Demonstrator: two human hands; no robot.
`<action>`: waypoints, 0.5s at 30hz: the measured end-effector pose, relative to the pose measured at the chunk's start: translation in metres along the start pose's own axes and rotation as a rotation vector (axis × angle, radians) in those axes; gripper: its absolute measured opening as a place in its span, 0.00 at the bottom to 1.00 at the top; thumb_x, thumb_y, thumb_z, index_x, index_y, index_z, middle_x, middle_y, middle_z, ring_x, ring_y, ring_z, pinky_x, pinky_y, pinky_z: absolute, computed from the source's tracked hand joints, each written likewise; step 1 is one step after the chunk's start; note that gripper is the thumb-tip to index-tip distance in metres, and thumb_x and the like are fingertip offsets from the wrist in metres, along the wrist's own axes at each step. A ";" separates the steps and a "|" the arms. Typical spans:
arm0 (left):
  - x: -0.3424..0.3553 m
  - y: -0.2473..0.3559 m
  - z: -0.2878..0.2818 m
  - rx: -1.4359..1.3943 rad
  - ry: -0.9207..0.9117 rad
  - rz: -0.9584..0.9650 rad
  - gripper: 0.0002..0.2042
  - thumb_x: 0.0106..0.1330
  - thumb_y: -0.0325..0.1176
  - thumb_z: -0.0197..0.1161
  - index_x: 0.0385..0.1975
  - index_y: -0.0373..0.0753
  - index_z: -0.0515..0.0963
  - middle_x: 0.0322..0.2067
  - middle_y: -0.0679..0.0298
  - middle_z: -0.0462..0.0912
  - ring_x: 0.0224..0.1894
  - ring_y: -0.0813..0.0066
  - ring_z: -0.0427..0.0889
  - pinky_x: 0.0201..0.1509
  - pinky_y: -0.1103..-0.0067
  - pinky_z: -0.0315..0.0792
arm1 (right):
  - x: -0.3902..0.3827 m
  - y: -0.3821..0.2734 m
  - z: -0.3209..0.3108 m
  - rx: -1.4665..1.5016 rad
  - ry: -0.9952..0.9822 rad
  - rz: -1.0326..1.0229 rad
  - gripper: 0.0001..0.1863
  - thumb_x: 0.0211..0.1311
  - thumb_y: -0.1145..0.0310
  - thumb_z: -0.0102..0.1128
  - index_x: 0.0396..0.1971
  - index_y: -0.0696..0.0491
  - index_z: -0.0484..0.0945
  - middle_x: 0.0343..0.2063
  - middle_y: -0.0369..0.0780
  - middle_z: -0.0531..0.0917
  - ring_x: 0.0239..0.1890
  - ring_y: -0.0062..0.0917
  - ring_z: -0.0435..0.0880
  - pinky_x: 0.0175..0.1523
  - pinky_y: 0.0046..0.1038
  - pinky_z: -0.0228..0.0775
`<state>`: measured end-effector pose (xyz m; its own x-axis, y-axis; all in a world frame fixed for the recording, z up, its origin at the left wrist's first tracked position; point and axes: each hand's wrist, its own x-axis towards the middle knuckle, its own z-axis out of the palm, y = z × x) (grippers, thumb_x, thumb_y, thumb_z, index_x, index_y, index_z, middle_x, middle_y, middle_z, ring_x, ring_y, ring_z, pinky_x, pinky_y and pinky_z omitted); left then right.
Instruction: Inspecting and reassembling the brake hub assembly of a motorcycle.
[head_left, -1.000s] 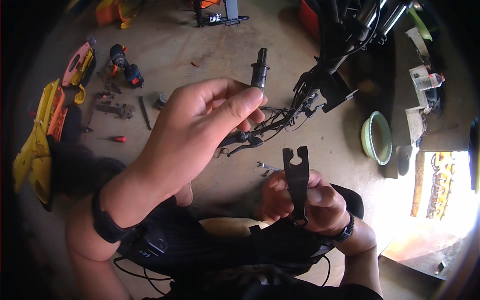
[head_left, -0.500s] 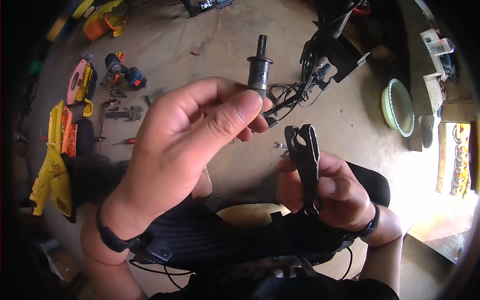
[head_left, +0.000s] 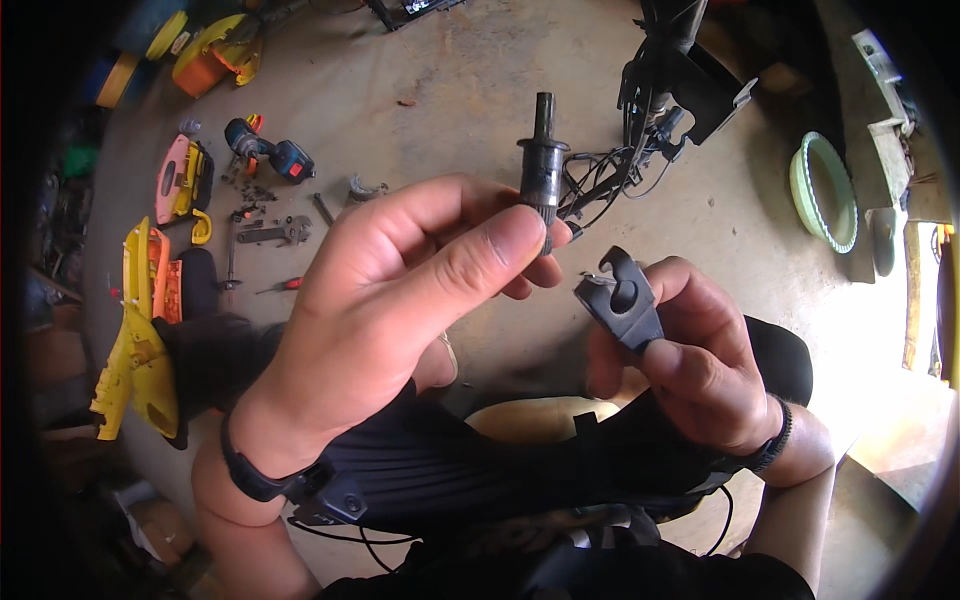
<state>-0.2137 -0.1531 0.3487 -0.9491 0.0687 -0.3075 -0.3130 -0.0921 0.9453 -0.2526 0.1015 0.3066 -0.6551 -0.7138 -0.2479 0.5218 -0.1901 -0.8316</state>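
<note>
My left hand (head_left: 395, 290) pinches a dark metal splined shaft (head_left: 542, 170) between thumb and fingers. The shaft stands upright, with a thin stub on top, a flange below it and splines going down behind the thumb. To its lower right, my right hand (head_left: 705, 365) grips a black metal clamp lever (head_left: 628, 305). The lever's split, open-jawed end is tilted up toward the shaft, showing a round bore; its other end is hidden in the fingers. Shaft and lever are close together but apart.
On the floor at left lie a cordless drill (head_left: 290, 160), an adjustable wrench (head_left: 285, 231), a red-handled screwdriver (head_left: 288, 284) and yellow plastic panels (head_left: 150, 375). A black frame with cables (head_left: 668, 75) stands ahead. A pale green basin (head_left: 845, 200) is at right.
My right hand has turned the lever, so its bore now faces more toward me and its long arm is foreshortened. My left hand still holds the shaft upright; the whole view has shifted slightly.
</note>
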 end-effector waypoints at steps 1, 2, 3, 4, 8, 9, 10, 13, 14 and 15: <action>-0.001 0.000 0.000 -0.003 -0.008 -0.014 0.17 0.80 0.43 0.63 0.52 0.32 0.84 0.43 0.60 0.87 0.45 0.74 0.82 0.55 0.75 0.75 | 0.000 -0.003 -0.001 -0.017 -0.072 -0.018 0.15 0.74 0.64 0.63 0.51 0.56 0.73 0.40 0.45 0.81 0.37 0.29 0.85 0.45 0.28 0.77; -0.002 0.001 0.000 -0.022 -0.001 -0.053 0.17 0.80 0.42 0.63 0.52 0.32 0.84 0.43 0.60 0.87 0.46 0.74 0.82 0.56 0.75 0.76 | 0.001 -0.006 -0.003 -0.082 -0.075 -0.057 0.13 0.75 0.66 0.62 0.51 0.56 0.73 0.41 0.46 0.81 0.37 0.29 0.85 0.45 0.28 0.77; -0.003 0.001 0.000 -0.039 0.006 -0.091 0.17 0.80 0.42 0.63 0.52 0.32 0.83 0.43 0.60 0.87 0.47 0.74 0.82 0.57 0.74 0.76 | 0.001 -0.007 -0.003 -0.147 -0.077 -0.098 0.12 0.76 0.68 0.61 0.51 0.57 0.73 0.42 0.46 0.82 0.36 0.28 0.85 0.45 0.28 0.77; -0.004 0.002 0.000 -0.040 0.003 -0.111 0.17 0.80 0.42 0.63 0.52 0.32 0.83 0.44 0.60 0.87 0.47 0.73 0.83 0.57 0.74 0.76 | 0.002 -0.008 -0.003 -0.182 -0.080 -0.129 0.11 0.76 0.70 0.61 0.51 0.58 0.75 0.42 0.46 0.82 0.37 0.28 0.85 0.45 0.28 0.77; -0.004 0.002 -0.005 0.019 -0.034 -0.132 0.17 0.80 0.41 0.63 0.53 0.31 0.83 0.45 0.59 0.87 0.49 0.72 0.83 0.60 0.73 0.76 | 0.008 -0.010 -0.005 -0.602 -0.062 -0.427 0.11 0.72 0.81 0.62 0.51 0.62 0.80 0.43 0.45 0.84 0.42 0.28 0.86 0.49 0.27 0.78; -0.003 0.001 -0.005 0.028 -0.049 -0.116 0.17 0.80 0.41 0.63 0.53 0.31 0.83 0.44 0.59 0.87 0.49 0.72 0.83 0.59 0.73 0.76 | 0.009 -0.009 -0.005 -0.661 -0.043 -0.475 0.12 0.69 0.83 0.63 0.50 0.62 0.81 0.42 0.45 0.84 0.41 0.30 0.87 0.48 0.28 0.78; -0.003 -0.001 -0.005 0.032 -0.063 -0.098 0.17 0.80 0.40 0.63 0.53 0.31 0.83 0.44 0.59 0.87 0.48 0.73 0.83 0.58 0.73 0.75 | 0.010 -0.009 -0.004 -0.720 -0.025 -0.515 0.13 0.67 0.85 0.64 0.50 0.62 0.82 0.42 0.46 0.84 0.40 0.31 0.87 0.47 0.28 0.79; -0.002 -0.005 -0.004 0.029 -0.100 -0.047 0.16 0.79 0.40 0.64 0.53 0.31 0.83 0.44 0.60 0.87 0.47 0.74 0.82 0.57 0.74 0.75 | 0.012 -0.009 -0.004 -0.886 0.033 -0.613 0.16 0.61 0.89 0.65 0.48 0.62 0.83 0.40 0.47 0.84 0.38 0.36 0.87 0.43 0.30 0.79; -0.002 -0.006 -0.003 0.026 -0.111 -0.030 0.16 0.79 0.39 0.64 0.53 0.31 0.83 0.44 0.60 0.87 0.47 0.74 0.82 0.56 0.75 0.74 | 0.012 -0.010 -0.005 -0.927 0.046 -0.626 0.16 0.60 0.89 0.65 0.47 0.62 0.83 0.40 0.47 0.84 0.38 0.37 0.87 0.43 0.31 0.79; -0.002 -0.006 -0.003 0.025 -0.119 -0.016 0.16 0.79 0.39 0.64 0.53 0.31 0.84 0.44 0.60 0.86 0.46 0.75 0.82 0.55 0.75 0.74 | 0.012 -0.010 -0.005 -0.955 0.042 -0.662 0.16 0.59 0.89 0.65 0.47 0.62 0.83 0.40 0.48 0.84 0.37 0.37 0.87 0.42 0.31 0.79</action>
<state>-0.2102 -0.1555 0.3431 -0.9323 0.1880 -0.3090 -0.3257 -0.0649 0.9432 -0.2683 0.0981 0.3094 -0.6723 -0.6388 0.3741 -0.5422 0.0809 -0.8364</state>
